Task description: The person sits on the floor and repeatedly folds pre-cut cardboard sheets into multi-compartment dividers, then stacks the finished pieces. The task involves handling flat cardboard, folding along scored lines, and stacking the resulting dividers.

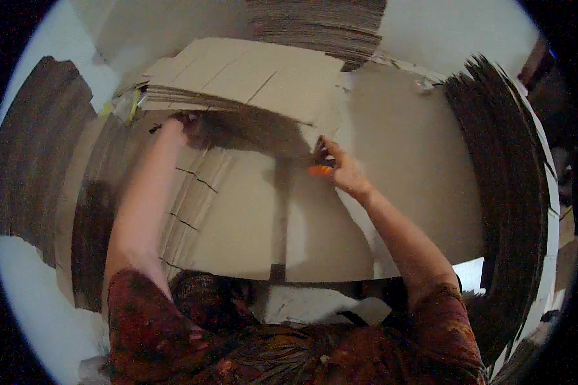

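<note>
A pile of flat, slotted cardboard sheets (231, 67) lies at the far side of the table, its near edges raised and casting a dark shadow. My left hand (187, 126) reaches in at the left end of that near edge; its fingers are blurred and partly in shadow. To the right, my right hand (343, 172) is closed around a small orange and dark tool (321, 170) near the pile's right corner. Fingers cover most of the tool, so I cannot tell its kind. Below both hands lies a large tan cardboard sheet (244, 215) with short dark slots along its left part.
Tall stacks of cardboard stand at the left (42, 154), at the right (501, 192) and beyond the table (315, 25). A clear and yellow plastic thing (128, 106) is beside the pile's left end. A small pale item (424, 85) sits at the far right.
</note>
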Tool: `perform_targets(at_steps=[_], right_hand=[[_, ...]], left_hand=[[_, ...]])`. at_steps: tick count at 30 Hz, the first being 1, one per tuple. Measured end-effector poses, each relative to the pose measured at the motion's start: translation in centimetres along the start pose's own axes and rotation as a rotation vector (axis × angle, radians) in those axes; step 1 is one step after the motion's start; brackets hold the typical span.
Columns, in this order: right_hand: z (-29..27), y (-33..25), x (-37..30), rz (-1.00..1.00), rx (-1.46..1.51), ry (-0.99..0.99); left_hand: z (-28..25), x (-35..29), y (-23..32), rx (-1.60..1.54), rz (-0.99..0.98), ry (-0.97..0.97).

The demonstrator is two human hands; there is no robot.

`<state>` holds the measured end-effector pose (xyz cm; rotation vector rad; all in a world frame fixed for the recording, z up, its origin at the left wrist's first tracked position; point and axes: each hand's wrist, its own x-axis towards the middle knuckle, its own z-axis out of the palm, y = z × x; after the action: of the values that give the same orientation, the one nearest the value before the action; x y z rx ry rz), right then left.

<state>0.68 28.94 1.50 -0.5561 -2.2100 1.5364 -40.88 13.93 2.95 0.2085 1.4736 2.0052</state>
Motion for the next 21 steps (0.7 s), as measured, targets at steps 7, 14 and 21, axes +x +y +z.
perform_targets(at_steps=[7, 14, 21], right_hand=[[1.9, -0.7, -5.6, 0.105, 0.007, -0.011], [4.3, -3.3, -18.6, -0.006, 0.097, -0.070], [3.8, -0.8, -30.3, 0.072, 0.022, 0.138]], left_hand=[[7.0, -23.7, -4.6, 0.832, 0.783, -0.187], [17.3, -21.9, -1.0, 1.511, 1.392, -0.304], [16.0, -8.4, 0.9, 1.543, 1.051, -0.411]])
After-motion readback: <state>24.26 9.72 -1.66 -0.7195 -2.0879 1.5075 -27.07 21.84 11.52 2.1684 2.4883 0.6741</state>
